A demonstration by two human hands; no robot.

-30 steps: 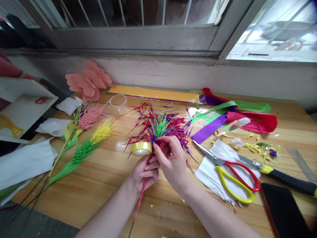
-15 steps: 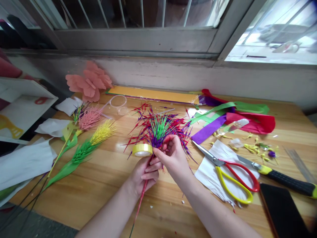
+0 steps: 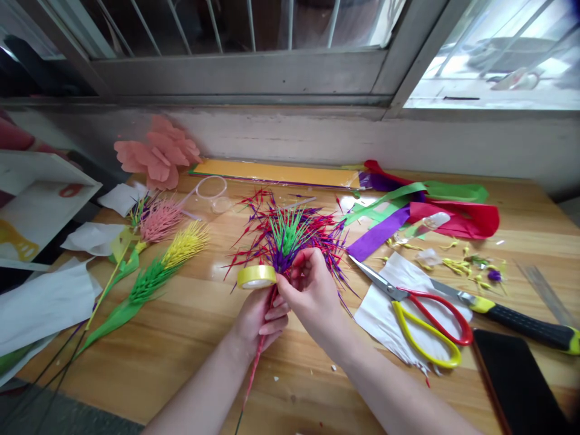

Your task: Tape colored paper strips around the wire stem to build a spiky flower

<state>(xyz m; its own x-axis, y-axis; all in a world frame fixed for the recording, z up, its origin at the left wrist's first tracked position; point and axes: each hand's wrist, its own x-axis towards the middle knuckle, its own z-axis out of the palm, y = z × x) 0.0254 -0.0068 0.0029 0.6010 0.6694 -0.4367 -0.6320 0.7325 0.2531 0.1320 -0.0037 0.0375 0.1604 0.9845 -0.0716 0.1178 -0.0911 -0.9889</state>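
My left hand [image 3: 263, 317] is closed around the red-wrapped stem [image 3: 254, 368] of a paper wheat ear. The ear [image 3: 287, 235] has green spikes at its tip and purple ones lower down. A roll of clear yellowish tape [image 3: 257, 277] stands at the left of the stem, against the fingers of my left hand. My right hand [image 3: 312, 284] is at the base of the purple spikes, thumb and fingers bent in a pinch; what lies between them is hidden. Behind the ear spreads a pile of loose red and purple paper spikes [image 3: 317, 226].
Scissors [image 3: 408, 302] with red and yellow handles lie on white tissue at right, beside a utility knife [image 3: 516, 323] and a black phone [image 3: 516, 374]. Crepe paper strips [image 3: 383, 232] lie behind. Finished green-yellow [image 3: 149, 281] and pink [image 3: 158, 217] ears are at left.
The whole view has shifted slightly. Both hands keep nearly the same place and grip on the stem and the base of the ear.
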